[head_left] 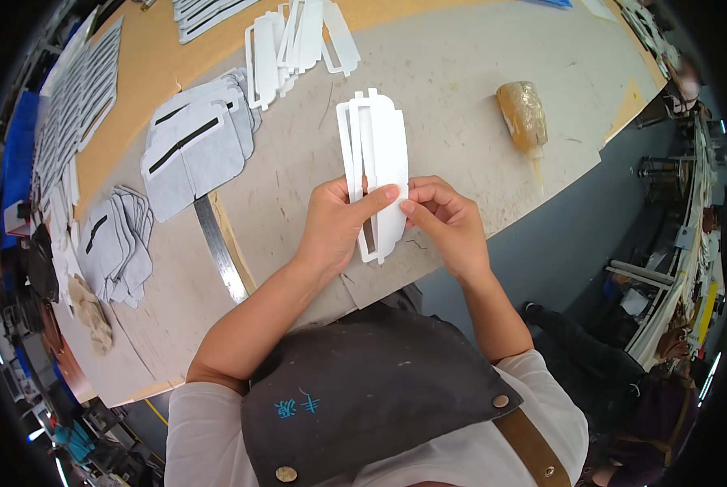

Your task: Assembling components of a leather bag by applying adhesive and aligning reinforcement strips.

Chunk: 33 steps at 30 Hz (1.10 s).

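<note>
Several white slotted pieces (388,134), flat with small tabs at their ends, are held upright in a loose stack over the table. My left hand (335,219) grips the stack from the left, its thumb lying across the front and its other fingers behind. From the right, my right hand (451,223) pinches the stack's edge between thumb and bent fingers. More of the same white pieces (302,36) lie heaped on the table beyond. Left of my hands rests a pile of grey fabric panels (197,150), each with a black slot.
A squeeze bottle of amber liquid (522,114) lies at the right. A smaller pile of grey panels (116,243), a metal strip (221,252) and a crumpled tan cloth (91,312) are on the left. Rows of grey pieces (79,97) line the far left. The table edge (558,187) curves along the right.
</note>
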Each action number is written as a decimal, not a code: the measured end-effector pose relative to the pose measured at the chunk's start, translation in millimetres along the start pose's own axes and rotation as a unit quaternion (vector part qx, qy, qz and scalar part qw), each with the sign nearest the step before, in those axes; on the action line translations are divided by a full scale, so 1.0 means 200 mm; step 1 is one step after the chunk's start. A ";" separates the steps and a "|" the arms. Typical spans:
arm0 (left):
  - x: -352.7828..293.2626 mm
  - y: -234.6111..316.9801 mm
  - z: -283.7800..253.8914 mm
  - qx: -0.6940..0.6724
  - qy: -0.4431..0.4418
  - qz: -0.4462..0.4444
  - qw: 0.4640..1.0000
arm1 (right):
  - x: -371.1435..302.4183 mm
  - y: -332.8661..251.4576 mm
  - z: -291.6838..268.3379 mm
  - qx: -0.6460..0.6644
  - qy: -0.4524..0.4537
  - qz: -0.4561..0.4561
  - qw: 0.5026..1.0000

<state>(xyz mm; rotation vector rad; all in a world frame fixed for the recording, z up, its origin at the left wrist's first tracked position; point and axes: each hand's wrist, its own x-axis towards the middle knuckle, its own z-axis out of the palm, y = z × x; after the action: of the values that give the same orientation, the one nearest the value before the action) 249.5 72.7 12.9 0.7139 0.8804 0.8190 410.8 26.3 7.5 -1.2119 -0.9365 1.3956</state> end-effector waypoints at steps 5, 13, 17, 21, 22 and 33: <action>-0.03 0.01 0.03 -0.038 -0.018 0.012 0.999 | -0.03 -0.01 -0.02 -0.017 0.008 0.019 1.000; -0.06 0.03 0.04 0.003 0.008 0.000 1.000 | -0.06 -0.02 -0.01 0.003 0.002 0.061 0.998; -0.05 0.00 0.04 0.015 0.043 0.041 0.998 | -0.07 -0.01 0.02 -0.012 0.021 0.048 0.999; -0.05 0.00 0.04 0.018 0.054 0.047 0.997 | -0.07 0.01 0.03 -0.016 0.024 0.040 0.999; -0.05 -0.01 0.03 0.033 0.046 0.041 0.998 | -0.06 0.02 0.02 -0.016 0.024 0.040 0.999; -0.05 0.04 -0.05 -0.134 -0.129 -0.066 0.980 | -0.02 -0.02 -0.05 0.244 -0.006 0.122 0.962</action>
<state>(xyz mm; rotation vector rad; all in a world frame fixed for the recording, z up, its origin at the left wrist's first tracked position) 234.0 71.1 17.8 0.5050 0.5647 0.6915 422.0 22.6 9.1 -0.9589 -0.4143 1.7065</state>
